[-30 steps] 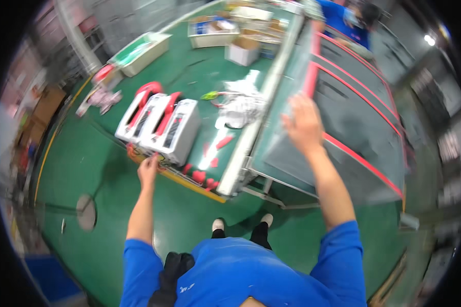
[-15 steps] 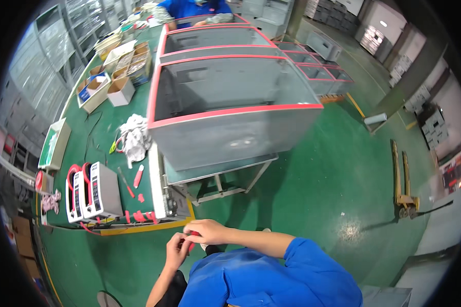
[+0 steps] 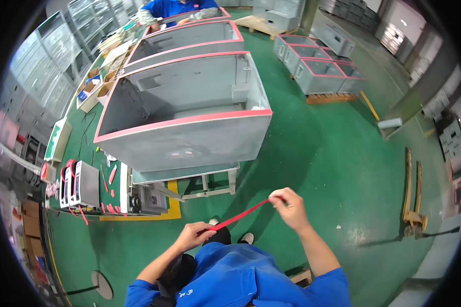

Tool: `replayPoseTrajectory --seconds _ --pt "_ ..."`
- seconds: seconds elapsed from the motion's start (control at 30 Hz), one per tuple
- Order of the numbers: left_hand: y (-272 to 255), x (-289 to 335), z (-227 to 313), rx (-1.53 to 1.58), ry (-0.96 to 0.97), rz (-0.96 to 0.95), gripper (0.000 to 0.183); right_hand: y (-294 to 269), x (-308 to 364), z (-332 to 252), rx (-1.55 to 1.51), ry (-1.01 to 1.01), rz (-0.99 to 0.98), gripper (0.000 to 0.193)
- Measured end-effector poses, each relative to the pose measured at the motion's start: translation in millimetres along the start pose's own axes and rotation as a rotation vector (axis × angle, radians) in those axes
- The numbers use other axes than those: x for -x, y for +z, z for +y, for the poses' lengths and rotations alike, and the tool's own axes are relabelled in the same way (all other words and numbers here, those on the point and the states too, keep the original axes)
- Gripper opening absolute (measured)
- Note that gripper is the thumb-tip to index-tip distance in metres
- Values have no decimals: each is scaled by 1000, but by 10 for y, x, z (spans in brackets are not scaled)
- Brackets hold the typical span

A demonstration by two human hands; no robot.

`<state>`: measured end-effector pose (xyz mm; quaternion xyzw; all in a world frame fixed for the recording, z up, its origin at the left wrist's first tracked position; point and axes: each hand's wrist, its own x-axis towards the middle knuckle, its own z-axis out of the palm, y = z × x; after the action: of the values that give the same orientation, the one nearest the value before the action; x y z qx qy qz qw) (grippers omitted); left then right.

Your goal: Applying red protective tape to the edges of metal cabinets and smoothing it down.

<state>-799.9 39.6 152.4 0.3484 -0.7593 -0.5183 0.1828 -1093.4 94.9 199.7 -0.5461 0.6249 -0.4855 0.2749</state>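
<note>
A narrow red strip (image 3: 241, 215), which looks like tape, stretches taut on a slant between my two hands. My left hand (image 3: 192, 236) pinches its lower end in front of my body. At the upper end, farther right and farther out, my right hand (image 3: 290, 209) is closed on the strip with finger and thumb. Beyond both hands a large open-topped grey metal box (image 3: 189, 137) rests on a low stand (image 3: 217, 170). Pinkish-red strip lines the box's top rim. Neither hand touches the box.
On the green workbench at left stand grey-and-white devices (image 3: 86, 185) with red handles. A red-handled cutter (image 3: 112, 174) lies beside them. Another person (image 3: 176, 9) in blue works behind the row of boxes. Grey boxes (image 3: 320, 77) sit on a pallet; a pallet jack (image 3: 414, 204) stands right.
My hands were together near the bench; now they are wide apart, the right one carried rightward, with the red strip drawn out between them. The view has shifted, so the box appears farther left.
</note>
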Motion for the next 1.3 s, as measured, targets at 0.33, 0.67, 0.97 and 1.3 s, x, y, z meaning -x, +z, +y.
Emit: replayPoseTrajectory --seconds 0.33,0.67,0.97,1.3 --pt "-553 -970 599 99 -16 400 10 -940 -1568 49 -183 -48 -1 18" --pt "-712 -1818 1035 184 196 812 5 -1134 -3287 78 -254 -183 -222 7" --pt "-424 -2241 1344 478 -17 1283 11 -941 -4793 105 -301 -190 -682 11" --pt "247 -2975 1840 303 -222 1660 9 -559 -5935 144 -137 -284 -1228 5"
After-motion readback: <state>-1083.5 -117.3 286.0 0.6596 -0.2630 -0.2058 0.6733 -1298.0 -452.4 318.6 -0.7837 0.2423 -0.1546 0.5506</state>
